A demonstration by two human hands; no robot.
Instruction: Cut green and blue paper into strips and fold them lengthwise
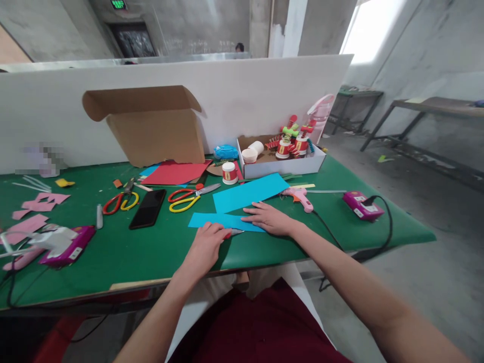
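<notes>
My left hand (206, 247) is closed around a slim pointed tool (236, 232) with a red part and a greyish tip; the fingers hide most of it, so I cannot tell its exact kind. Its tip lies along the near edge of a narrow blue paper strip (196, 220). Fingers spread, my right hand (270, 218) lies flat on the right part of that strip. Just beyond is a wider blue paper piece (249, 192), close to the right fingertips. Red-and-yellow-handled scissors (192, 195) lie partly open to the left of the blue papers.
A pink glue gun (300, 198) lies right of the papers, near a purple power box (363, 205). Left are a black phone (148, 209), pliers (123, 197) and pink scraps (41, 202). Behind stand a paper cup (229, 173), a white box (283, 167) of crafts and an open cardboard box (155, 136).
</notes>
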